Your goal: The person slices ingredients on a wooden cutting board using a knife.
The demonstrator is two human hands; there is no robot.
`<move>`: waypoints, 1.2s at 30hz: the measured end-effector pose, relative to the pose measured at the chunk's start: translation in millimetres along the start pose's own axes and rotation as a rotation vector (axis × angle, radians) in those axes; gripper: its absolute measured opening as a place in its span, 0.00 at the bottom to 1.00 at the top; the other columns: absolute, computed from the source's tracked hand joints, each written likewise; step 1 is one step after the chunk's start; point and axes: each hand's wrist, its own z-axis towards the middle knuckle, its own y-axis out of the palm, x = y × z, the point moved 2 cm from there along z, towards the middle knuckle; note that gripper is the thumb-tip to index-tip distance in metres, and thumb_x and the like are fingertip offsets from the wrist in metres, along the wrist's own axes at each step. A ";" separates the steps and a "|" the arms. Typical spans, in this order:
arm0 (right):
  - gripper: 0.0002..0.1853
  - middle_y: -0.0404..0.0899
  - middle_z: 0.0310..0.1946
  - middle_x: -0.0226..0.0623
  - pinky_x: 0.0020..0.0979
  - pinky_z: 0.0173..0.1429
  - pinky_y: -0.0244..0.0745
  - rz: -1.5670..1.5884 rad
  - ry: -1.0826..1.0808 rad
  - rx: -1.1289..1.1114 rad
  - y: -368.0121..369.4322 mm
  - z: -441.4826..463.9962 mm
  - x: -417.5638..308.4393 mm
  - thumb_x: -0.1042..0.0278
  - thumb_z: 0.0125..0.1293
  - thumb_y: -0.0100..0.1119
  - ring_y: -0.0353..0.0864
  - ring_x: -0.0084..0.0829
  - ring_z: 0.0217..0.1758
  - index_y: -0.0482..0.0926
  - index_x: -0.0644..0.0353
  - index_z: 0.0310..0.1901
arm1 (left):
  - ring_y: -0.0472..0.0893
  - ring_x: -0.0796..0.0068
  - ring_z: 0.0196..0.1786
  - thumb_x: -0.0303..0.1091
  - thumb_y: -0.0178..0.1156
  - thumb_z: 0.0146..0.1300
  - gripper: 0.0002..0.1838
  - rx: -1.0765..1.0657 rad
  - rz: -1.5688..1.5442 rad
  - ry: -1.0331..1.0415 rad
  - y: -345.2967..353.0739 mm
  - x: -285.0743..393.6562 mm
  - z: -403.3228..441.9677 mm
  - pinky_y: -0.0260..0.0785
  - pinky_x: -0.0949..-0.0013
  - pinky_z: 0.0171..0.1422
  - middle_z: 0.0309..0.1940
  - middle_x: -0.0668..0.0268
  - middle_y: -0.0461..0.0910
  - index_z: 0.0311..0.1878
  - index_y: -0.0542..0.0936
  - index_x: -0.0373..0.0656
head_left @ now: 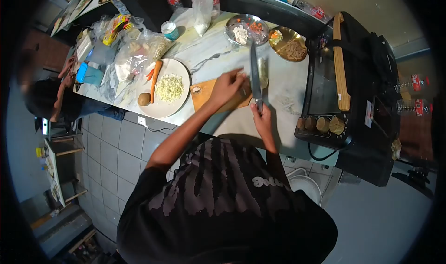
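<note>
The right hand point(263, 120) grips a long, grey-bladed knife point(255, 73); whether the left hand point(226, 89) holds anything, I cannot tell.

Kitchen, judging from here. Can't tell if home or commercial. Evidence: marble-look bench point(209, 54) carrying a cutting board point(203, 100), a long knife point(254, 73) out above it, a pale plate point(180, 70) of chopped vegetable plus a whole carrot point(157, 76), metal dishes point(289, 35) of cut food. Black unit with a row of knobs point(322, 124) reads as a countertop oven point(319, 90). Also plastic bags point(139, 50), drink bottles point(412, 83), grey tiled floor point(132, 143).
</note>
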 end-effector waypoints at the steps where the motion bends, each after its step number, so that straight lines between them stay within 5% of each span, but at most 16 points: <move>1: 0.14 0.64 0.21 0.19 0.26 0.29 0.55 -0.026 -0.051 0.103 -5.4 3.5 1.2 0.62 0.74 0.62 0.58 0.15 0.24 0.75 0.61 0.33 | 0.85 0.68 0.46 0.37 0.60 0.74 0.22 -0.011 -0.002 -0.006 10.1 -6.4 22.2 0.78 0.68 0.51 0.42 0.59 0.84 0.65 0.76 0.34; 3: 0.16 0.65 0.22 0.25 0.29 0.31 0.61 -0.141 -0.029 0.189 -11.5 19.5 15.7 0.63 0.70 0.67 0.62 0.20 0.26 0.71 0.62 0.32 | 0.80 0.57 0.59 0.29 0.62 0.63 0.26 0.049 0.233 0.366 25.2 -2.5 59.0 0.75 0.61 0.62 0.60 0.50 0.77 0.67 0.77 0.44; 6: 0.19 0.69 0.36 0.37 0.38 0.44 0.70 -0.223 -0.177 0.294 -17.3 43.3 17.3 0.71 0.56 0.77 0.72 0.36 0.37 0.71 0.64 0.38 | 0.72 0.46 0.66 0.26 0.62 0.52 0.31 -0.091 0.641 0.660 40.9 -12.5 94.9 0.67 0.56 0.72 0.72 0.46 0.64 0.63 0.80 0.49; 9: 0.21 0.67 0.36 0.33 0.34 0.42 0.70 -0.388 -0.270 0.354 -18.3 59.5 6.3 0.73 0.52 0.79 0.71 0.31 0.37 0.73 0.63 0.40 | 0.74 0.47 0.64 0.26 0.64 0.49 0.30 -0.252 0.943 0.604 46.2 -23.1 100.7 0.69 0.56 0.71 0.71 0.48 0.64 0.61 0.82 0.50; 13: 0.28 0.71 0.41 0.41 0.42 0.50 0.71 -0.347 -0.239 0.427 -17.7 82.4 7.0 0.68 0.49 0.81 0.73 0.43 0.42 0.74 0.66 0.48 | 0.75 0.48 0.65 0.28 0.65 0.55 0.23 -0.226 0.696 0.479 23.6 -34.5 110.2 0.69 0.54 0.69 0.65 0.48 0.73 0.57 0.84 0.50; 14: 0.29 0.72 0.40 0.42 0.43 0.50 0.71 -0.309 -0.201 0.418 -17.5 87.0 5.1 0.67 0.48 0.82 0.74 0.45 0.43 0.74 0.65 0.47 | 0.78 0.49 0.59 0.30 0.64 0.59 0.20 -0.151 0.708 0.515 18.7 -37.5 110.2 0.71 0.58 0.65 0.56 0.48 0.78 0.56 0.84 0.50; 17: 0.28 0.73 0.40 0.42 0.44 0.50 0.71 -0.384 -0.162 0.428 -14.7 99.3 7.1 0.66 0.48 0.81 0.75 0.48 0.43 0.74 0.64 0.46 | 0.80 0.51 0.56 0.28 0.64 0.58 0.23 -0.107 0.427 0.336 1.6 -33.0 107.8 0.73 0.58 0.62 0.50 0.50 0.81 0.58 0.83 0.53; 19: 0.27 0.74 0.41 0.43 0.45 0.51 0.72 -0.352 -0.123 0.410 -13.6 104.9 14.2 0.65 0.48 0.81 0.76 0.49 0.45 0.74 0.65 0.45 | 0.84 0.57 0.48 0.25 0.60 0.64 0.26 -0.067 0.328 0.434 -4.3 -32.8 102.8 0.76 0.62 0.55 0.47 0.53 0.82 0.65 0.79 0.53; 21: 0.27 0.75 0.43 0.45 0.46 0.54 0.71 -0.283 -0.046 0.409 -14.8 108.8 20.8 0.65 0.50 0.79 0.76 0.50 0.50 0.73 0.66 0.46 | 0.85 0.66 0.43 0.22 0.52 0.71 0.29 -0.236 -0.298 0.010 -6.7 -36.7 98.0 0.77 0.67 0.48 0.50 0.57 0.80 0.74 0.70 0.53; 22: 0.28 0.75 0.45 0.48 0.46 0.57 0.70 -0.434 -0.136 0.451 -15.8 108.6 20.3 0.66 0.51 0.79 0.74 0.51 0.56 0.73 0.68 0.49 | 0.84 0.72 0.40 0.22 0.47 0.77 0.29 -0.222 -0.305 -0.016 -8.3 -33.1 93.7 0.77 0.70 0.44 0.53 0.59 0.78 0.78 0.63 0.52; 26: 0.29 0.73 0.44 0.46 0.43 0.57 0.70 -0.675 -0.479 0.662 -22.8 88.2 -19.2 0.66 0.53 0.78 0.74 0.47 0.54 0.74 0.69 0.52 | 0.84 0.72 0.40 0.22 0.49 0.77 0.26 -0.210 -0.376 -0.009 -17.0 -17.4 61.2 0.79 0.68 0.47 0.53 0.57 0.78 0.75 0.64 0.50; 27: 0.29 0.73 0.44 0.46 0.43 0.57 0.70 -0.681 -0.476 0.649 -21.1 80.9 -21.7 0.66 0.53 0.78 0.74 0.47 0.54 0.74 0.69 0.52 | 0.84 0.72 0.40 0.22 0.49 0.77 0.26 -0.202 -0.386 -0.017 -21.1 -21.7 51.2 0.79 0.68 0.47 0.53 0.57 0.78 0.75 0.64 0.50; 30: 0.22 0.75 0.36 0.35 0.35 0.44 0.75 -0.266 -0.263 0.415 -8.0 76.4 -16.9 0.67 0.58 0.76 0.78 0.37 0.36 0.77 0.66 0.49 | 0.83 0.71 0.41 0.17 0.57 0.71 0.16 -0.145 -0.444 0.050 -27.1 -21.8 25.2 0.80 0.66 0.45 0.49 0.58 0.79 0.50 0.62 0.46; 34: 0.19 0.74 0.30 0.30 0.32 0.38 0.74 0.064 -0.144 0.132 35.4 66.6 -40.6 0.67 0.58 0.77 0.77 0.27 0.31 0.75 0.64 0.42 | 0.80 0.77 0.46 0.20 0.64 0.67 0.20 -0.159 -0.318 0.027 -36.0 -11.8 -8.6 0.75 0.71 0.49 0.45 0.64 0.78 0.50 0.63 0.46; 36: 0.18 0.74 0.28 0.28 0.27 0.37 0.73 0.400 0.081 -0.187 54.2 67.8 -48.7 0.68 0.59 0.77 0.75 0.20 0.32 0.73 0.62 0.38 | 0.79 0.78 0.47 0.19 0.64 0.67 0.20 -0.175 -0.255 0.044 -43.8 -14.6 -18.7 0.75 0.71 0.50 0.46 0.64 0.78 0.51 0.63 0.46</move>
